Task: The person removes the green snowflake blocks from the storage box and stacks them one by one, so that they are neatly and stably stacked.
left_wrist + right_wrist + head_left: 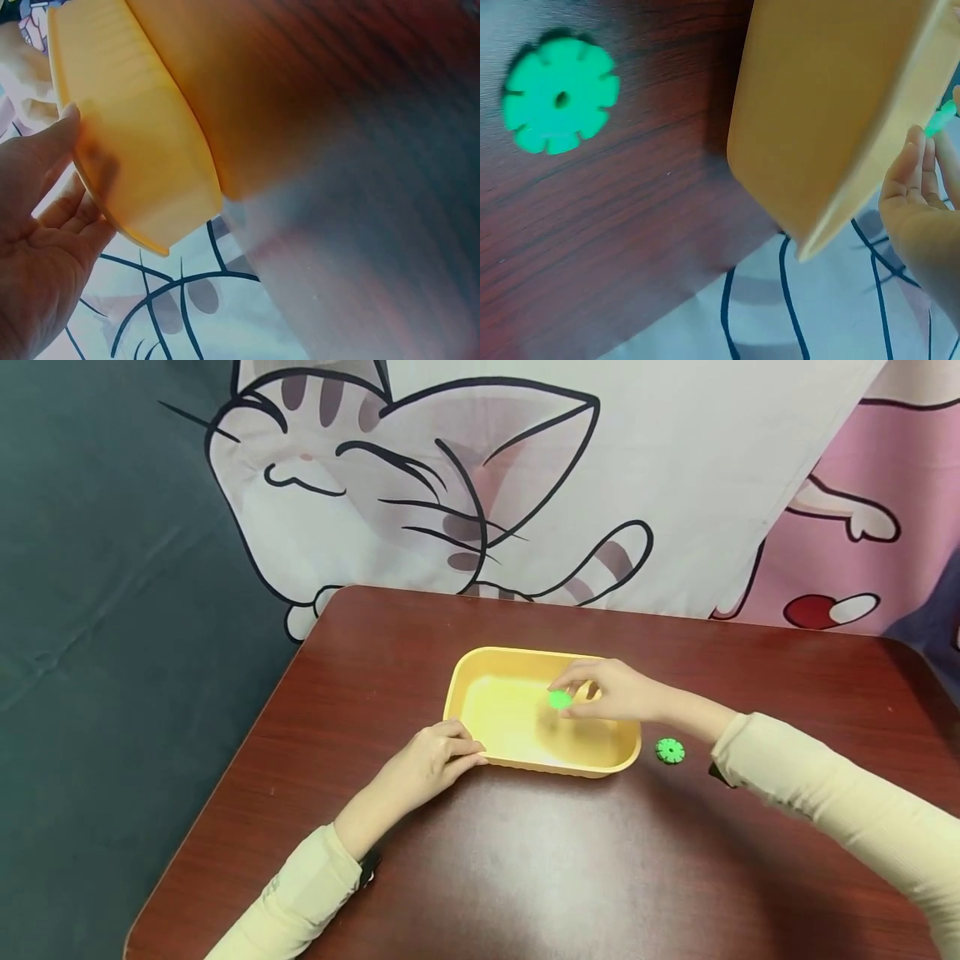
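Observation:
A yellow plastic tray (pixel 517 766) with rounded corners stands on the table. At its near left corner, my left hand (pixel 435 756) holds the rim; the left wrist view shows the thumb and fingers (pixel 81 206) at the rim of the tray wall (pixel 142 135). Over the tray's right half, my right hand (pixel 611 689) pinches a green notched disc (pixel 559 699) between thumb and fingers. In the right wrist view only part of that disc (pixel 940 118) shows at the fingertips. A second green notched disc (pixel 670 751), with a hole in its middle, lies flat just right of the tray.
The dark reddish-brown wooden table (pixel 525 860) has rounded far corners. Behind its far edge hangs a white cloth (pixel 690 460) printed with a cartoon cat, with a pink section (pixel 900 460) at the right. A dark green surface (pixel 97 610) borders the left side.

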The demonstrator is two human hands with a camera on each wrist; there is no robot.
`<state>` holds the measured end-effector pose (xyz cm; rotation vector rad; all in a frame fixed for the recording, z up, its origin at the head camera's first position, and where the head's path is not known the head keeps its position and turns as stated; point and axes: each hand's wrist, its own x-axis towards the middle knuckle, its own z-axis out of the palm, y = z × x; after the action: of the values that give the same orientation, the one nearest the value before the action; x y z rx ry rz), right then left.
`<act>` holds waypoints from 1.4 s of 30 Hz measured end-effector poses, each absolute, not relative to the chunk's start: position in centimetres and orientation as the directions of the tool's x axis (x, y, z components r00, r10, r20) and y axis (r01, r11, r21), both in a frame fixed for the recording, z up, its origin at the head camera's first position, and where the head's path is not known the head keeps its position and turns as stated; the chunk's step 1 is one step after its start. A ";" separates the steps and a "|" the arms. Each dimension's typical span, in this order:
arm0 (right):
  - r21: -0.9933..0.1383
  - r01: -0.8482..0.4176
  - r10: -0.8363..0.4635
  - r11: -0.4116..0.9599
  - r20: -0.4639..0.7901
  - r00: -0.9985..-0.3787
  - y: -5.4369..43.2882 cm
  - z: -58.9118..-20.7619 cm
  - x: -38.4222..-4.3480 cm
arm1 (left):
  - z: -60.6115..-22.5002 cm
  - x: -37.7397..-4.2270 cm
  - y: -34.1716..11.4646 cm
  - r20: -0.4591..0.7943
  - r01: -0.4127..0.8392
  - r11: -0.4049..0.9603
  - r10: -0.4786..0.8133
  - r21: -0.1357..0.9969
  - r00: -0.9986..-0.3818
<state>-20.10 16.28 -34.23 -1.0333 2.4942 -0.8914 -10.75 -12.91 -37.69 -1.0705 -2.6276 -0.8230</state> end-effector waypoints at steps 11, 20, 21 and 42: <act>-0.647 -0.452 -0.609 0.614 -0.025 -0.793 22.0 -34.1 -17.1 | -38.0 -10.9 -13.0 0.379 0.691 0.581 0.578 0.431 -0.723; -0.657 -0.408 -0.554 0.634 -0.017 -0.833 24.5 -34.6 -15.9 | -38.4 -10.8 -13.1 0.393 0.694 0.572 0.572 0.438 -0.720; -0.656 -0.404 -0.547 0.638 -0.016 -0.837 24.7 -34.6 -15.8 | -38.4 -10.8 -13.1 0.392 0.692 0.574 0.570 0.439 -0.722; -0.454 -0.562 -0.552 0.691 0.171 -0.816 29.0 -39.2 -13.5 | -38.1 -11.0 -12.8 0.381 0.693 0.574 0.580 0.436 -0.720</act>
<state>-13.47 28.95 -39.16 -0.9582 2.9085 -0.7920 -10.96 -12.84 -38.05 -1.0675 -2.6089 -0.8510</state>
